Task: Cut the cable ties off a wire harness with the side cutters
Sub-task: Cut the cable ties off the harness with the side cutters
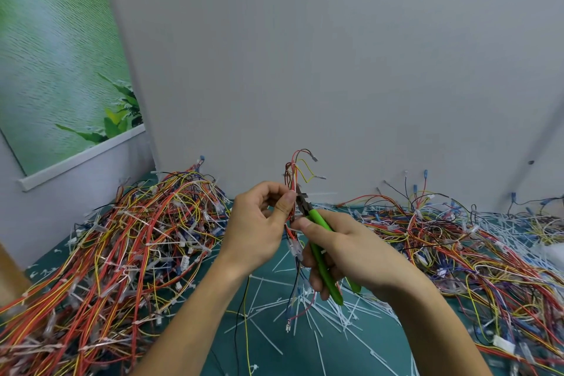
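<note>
A thin wire harness (293, 174) of red, yellow and black wires stands upright above the table, its lower end with white connectors hanging below the hands. My left hand (259, 229) pinches the bundle between thumb and fingers. My right hand (345, 250) grips the green-handled side cutters (323, 253). Their dark jaws (302, 197) point up and left and sit at the harness just right of my left thumb, where a white cable tie (320, 194) sticks out to the right.
A large heap of tied harnesses (128, 247) fills the left of the green mat (308, 354). Another heap of wires (457, 247) covers the right. Several cut white ties (341, 317) litter the mat in the middle. A grey wall stands close behind.
</note>
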`<state>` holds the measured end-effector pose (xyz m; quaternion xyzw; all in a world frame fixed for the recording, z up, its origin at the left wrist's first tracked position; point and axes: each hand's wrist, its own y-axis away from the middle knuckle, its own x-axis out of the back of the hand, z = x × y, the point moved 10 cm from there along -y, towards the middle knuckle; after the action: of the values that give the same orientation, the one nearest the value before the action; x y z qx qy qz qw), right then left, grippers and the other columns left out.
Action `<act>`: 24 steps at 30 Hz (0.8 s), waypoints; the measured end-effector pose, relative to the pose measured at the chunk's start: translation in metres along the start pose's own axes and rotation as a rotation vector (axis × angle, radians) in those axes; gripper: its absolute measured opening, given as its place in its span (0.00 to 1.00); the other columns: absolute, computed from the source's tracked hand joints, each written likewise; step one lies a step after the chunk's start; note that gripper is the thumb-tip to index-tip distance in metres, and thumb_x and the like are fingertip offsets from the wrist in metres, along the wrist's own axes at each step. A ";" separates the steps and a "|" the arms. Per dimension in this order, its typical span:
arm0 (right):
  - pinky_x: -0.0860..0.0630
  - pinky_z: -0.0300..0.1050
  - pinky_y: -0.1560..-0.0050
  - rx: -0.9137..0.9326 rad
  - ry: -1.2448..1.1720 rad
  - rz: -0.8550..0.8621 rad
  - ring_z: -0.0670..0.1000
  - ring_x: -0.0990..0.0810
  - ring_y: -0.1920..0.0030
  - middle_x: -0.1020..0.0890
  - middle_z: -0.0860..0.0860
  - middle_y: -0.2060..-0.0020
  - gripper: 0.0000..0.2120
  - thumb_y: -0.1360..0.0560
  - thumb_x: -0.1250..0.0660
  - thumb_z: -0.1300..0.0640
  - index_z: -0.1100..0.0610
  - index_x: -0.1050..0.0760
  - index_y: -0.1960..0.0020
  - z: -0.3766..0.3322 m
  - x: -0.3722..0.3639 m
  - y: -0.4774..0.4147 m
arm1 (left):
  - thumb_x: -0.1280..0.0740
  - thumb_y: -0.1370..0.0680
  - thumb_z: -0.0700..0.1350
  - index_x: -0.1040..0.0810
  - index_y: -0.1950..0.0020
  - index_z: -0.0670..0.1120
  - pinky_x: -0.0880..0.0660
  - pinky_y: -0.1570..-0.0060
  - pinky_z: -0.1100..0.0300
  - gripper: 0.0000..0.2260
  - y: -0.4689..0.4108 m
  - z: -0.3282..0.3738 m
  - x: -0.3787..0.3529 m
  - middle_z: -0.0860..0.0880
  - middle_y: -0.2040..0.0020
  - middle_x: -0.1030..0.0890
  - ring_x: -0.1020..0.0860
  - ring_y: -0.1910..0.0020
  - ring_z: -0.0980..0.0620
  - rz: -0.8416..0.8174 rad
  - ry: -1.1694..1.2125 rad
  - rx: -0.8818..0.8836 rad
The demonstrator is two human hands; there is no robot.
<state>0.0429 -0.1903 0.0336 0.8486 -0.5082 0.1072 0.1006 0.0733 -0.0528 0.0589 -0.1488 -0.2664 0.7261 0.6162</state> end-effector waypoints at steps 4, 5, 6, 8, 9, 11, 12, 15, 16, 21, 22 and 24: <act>0.16 0.67 0.53 -0.054 -0.012 -0.032 0.64 0.14 0.60 0.20 0.57 0.60 0.12 0.14 0.40 0.50 0.60 0.31 0.44 0.001 -0.005 0.003 | 0.29 0.22 0.51 0.20 0.54 0.57 0.24 0.57 0.71 0.01 0.001 0.002 0.000 0.61 0.56 0.16 0.17 0.57 0.61 -0.012 -0.011 -0.011; 0.15 0.65 0.53 -0.059 -0.009 -0.032 0.64 0.13 0.57 0.20 0.56 0.60 0.11 0.15 0.39 0.50 0.59 0.30 0.44 0.001 -0.005 0.004 | 0.30 0.23 0.53 0.20 0.54 0.57 0.23 0.57 0.71 0.02 0.002 0.002 0.000 0.60 0.56 0.16 0.17 0.57 0.61 -0.011 -0.010 -0.007; 0.15 0.61 0.54 -0.059 -0.002 -0.031 0.64 0.13 0.56 0.20 0.55 0.60 0.11 0.15 0.39 0.50 0.59 0.30 0.45 0.000 -0.005 0.005 | 0.30 0.24 0.54 0.20 0.54 0.57 0.23 0.57 0.70 0.03 0.002 0.002 0.000 0.60 0.56 0.16 0.17 0.57 0.60 -0.009 -0.011 -0.007; 0.15 0.55 0.58 -0.052 0.024 -0.030 0.62 0.13 0.58 0.21 0.54 0.61 0.11 0.15 0.39 0.50 0.58 0.30 0.47 -0.001 -0.005 0.004 | 0.31 0.24 0.55 0.20 0.53 0.57 0.23 0.57 0.70 0.04 0.002 0.001 0.000 0.60 0.56 0.16 0.17 0.57 0.60 -0.008 -0.012 -0.003; 0.15 0.54 0.59 -0.046 0.037 -0.026 0.61 0.13 0.60 0.21 0.54 0.61 0.11 0.15 0.39 0.50 0.58 0.31 0.48 -0.001 -0.005 0.003 | 0.30 0.23 0.54 0.20 0.53 0.57 0.23 0.58 0.70 0.03 0.001 0.000 0.000 0.60 0.56 0.16 0.17 0.57 0.60 -0.010 -0.014 -0.003; 0.18 0.56 0.63 -0.024 0.064 -0.001 0.60 0.17 0.66 0.21 0.54 0.63 0.12 0.14 0.39 0.50 0.59 0.31 0.49 0.000 -0.002 0.000 | 0.30 0.23 0.53 0.20 0.53 0.56 0.23 0.58 0.70 0.02 0.001 -0.001 -0.001 0.60 0.56 0.16 0.17 0.57 0.60 -0.004 -0.009 0.001; 0.20 0.54 0.66 -0.009 0.080 0.020 0.58 0.19 0.68 0.22 0.54 0.65 0.12 0.14 0.40 0.50 0.60 0.31 0.49 0.000 0.000 -0.001 | 0.29 0.23 0.52 0.20 0.54 0.56 0.23 0.58 0.70 0.01 0.000 -0.002 0.000 0.60 0.57 0.16 0.17 0.58 0.61 0.003 -0.004 0.001; 0.24 0.47 0.73 0.021 0.110 0.068 0.53 0.24 0.72 0.24 0.53 0.67 0.12 0.14 0.40 0.51 0.58 0.31 0.51 0.001 0.002 -0.003 | 0.29 0.22 0.47 0.20 0.54 0.56 0.23 0.58 0.71 0.04 -0.001 -0.002 0.001 0.60 0.58 0.16 0.18 0.59 0.63 0.022 0.008 -0.001; 0.25 0.46 0.73 0.022 0.100 0.069 0.53 0.24 0.72 0.24 0.53 0.67 0.11 0.14 0.40 0.51 0.58 0.31 0.51 0.001 0.002 -0.004 | 0.29 0.22 0.46 0.20 0.54 0.56 0.23 0.58 0.71 0.04 -0.002 -0.002 0.001 0.61 0.58 0.16 0.18 0.59 0.63 0.019 0.005 -0.002; 0.21 0.49 0.71 0.024 0.030 0.032 0.54 0.22 0.71 0.22 0.53 0.66 0.12 0.14 0.39 0.50 0.59 0.31 0.50 -0.002 -0.003 -0.002 | 0.29 0.21 0.44 0.20 0.54 0.55 0.24 0.57 0.71 0.06 -0.002 -0.001 0.003 0.61 0.58 0.16 0.18 0.59 0.64 0.013 0.021 -0.001; 0.20 0.53 0.67 0.015 0.036 0.020 0.56 0.20 0.69 0.21 0.54 0.64 0.13 0.15 0.39 0.49 0.59 0.30 0.49 -0.003 -0.004 -0.001 | 0.28 0.22 0.45 0.20 0.55 0.55 0.23 0.57 0.71 0.05 -0.002 -0.001 0.003 0.61 0.58 0.15 0.18 0.59 0.63 0.007 0.017 0.001; 0.17 0.58 0.59 -0.013 0.059 0.001 0.57 0.17 0.64 0.20 0.57 0.58 0.12 0.15 0.38 0.48 0.58 0.29 0.45 -0.002 -0.006 0.000 | 0.28 0.22 0.46 0.19 0.54 0.56 0.22 0.56 0.69 0.04 -0.002 -0.002 0.002 0.60 0.58 0.15 0.18 0.58 0.61 -0.004 0.000 0.009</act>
<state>0.0401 -0.1844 0.0338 0.8442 -0.5060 0.1289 0.1207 0.0752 -0.0498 0.0584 -0.1453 -0.2634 0.7260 0.6184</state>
